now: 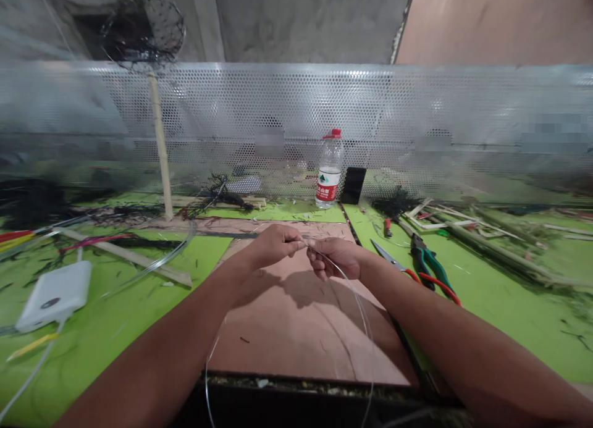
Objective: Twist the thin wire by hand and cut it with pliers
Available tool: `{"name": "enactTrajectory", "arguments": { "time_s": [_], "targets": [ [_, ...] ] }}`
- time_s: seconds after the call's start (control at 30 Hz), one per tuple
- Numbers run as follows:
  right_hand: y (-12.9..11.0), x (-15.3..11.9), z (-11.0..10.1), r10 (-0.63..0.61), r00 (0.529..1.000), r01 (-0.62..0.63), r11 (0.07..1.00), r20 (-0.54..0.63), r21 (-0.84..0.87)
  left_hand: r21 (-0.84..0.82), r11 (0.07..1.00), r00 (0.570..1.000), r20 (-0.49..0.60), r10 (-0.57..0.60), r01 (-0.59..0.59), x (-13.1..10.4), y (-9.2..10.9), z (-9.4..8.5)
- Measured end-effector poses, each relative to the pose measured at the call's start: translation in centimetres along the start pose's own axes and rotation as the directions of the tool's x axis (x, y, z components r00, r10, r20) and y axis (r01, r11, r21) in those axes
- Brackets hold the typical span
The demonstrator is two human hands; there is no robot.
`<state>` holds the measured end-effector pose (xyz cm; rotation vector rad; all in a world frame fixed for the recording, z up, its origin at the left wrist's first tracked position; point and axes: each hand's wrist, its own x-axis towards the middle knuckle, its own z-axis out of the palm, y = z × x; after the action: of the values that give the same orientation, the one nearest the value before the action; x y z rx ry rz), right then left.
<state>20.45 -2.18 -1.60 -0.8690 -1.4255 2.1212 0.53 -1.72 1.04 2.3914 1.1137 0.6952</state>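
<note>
My left hand (277, 243) and my right hand (336, 257) meet above a pinkish-brown board (287, 329), fingertips almost touching. Both are closed in a pinch on a thin, clear, shiny wire or line (356, 295). From my right hand it curves down past the board's front edge, and another stretch hangs below my left forearm. The exact spot where the fingers grip is too small to make out. To the right of my right hand lie scissors (391, 255) with orange-red handles and green-handled pliers (428, 261).
Behind the board stand a water bottle (328, 175) and a black phone-like slab (354, 185). A perforated metal screen (296, 100) closes off the back. At left are a bamboo pole (160, 150), a wooden strip (139, 258) and a white power bank (55, 295); cut stems (500, 243) lie at right.
</note>
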Motion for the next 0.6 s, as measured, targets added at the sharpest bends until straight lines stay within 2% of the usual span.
{"name": "enactTrajectory", "arguments": {
  "time_s": [0.17,0.3,0.37,0.43,0.5,0.53,0.6],
  "targets": [
    [0.0,-0.1,0.0,-0.002,1.0,0.002,1.0,-0.029,-0.003,0.015,1.0,1.0,0.024,-0.009,0.008,-0.1,0.3,-0.1],
    [0.1,0.1,0.0,-0.089,0.995,0.088,0.996,-0.033,-0.03,-0.019,1.0,0.999,0.033,0.003,-0.002,-0.2,0.4,-0.2],
    [0.2,0.2,0.1,-0.154,0.986,0.147,0.985,-0.066,-0.095,-0.04,0.999,0.999,0.036,-0.004,0.006,-0.2,0.5,-0.2],
    [0.3,0.4,0.2,-0.211,0.971,0.177,0.951,-0.111,-0.254,-0.043,0.998,0.998,0.056,-0.034,0.036,-0.2,0.5,-0.2],
    [0.4,0.5,0.6,-0.289,0.94,0.155,0.837,-0.183,-0.525,-0.025,0.997,0.993,0.099,-0.07,0.073,-0.1,0.4,-0.1],
    [0.4,0.6,0.8,-0.356,0.909,0.123,0.726,-0.217,-0.677,-0.01,0.996,0.989,0.123,-0.084,0.085,-0.1,0.2,0.0],
    [0.5,0.6,1.3,-0.518,0.826,0.036,0.442,-0.222,-0.896,0.01,0.995,0.982,0.161,-0.102,0.102,0.0,0.0,0.2]
  ]
}}
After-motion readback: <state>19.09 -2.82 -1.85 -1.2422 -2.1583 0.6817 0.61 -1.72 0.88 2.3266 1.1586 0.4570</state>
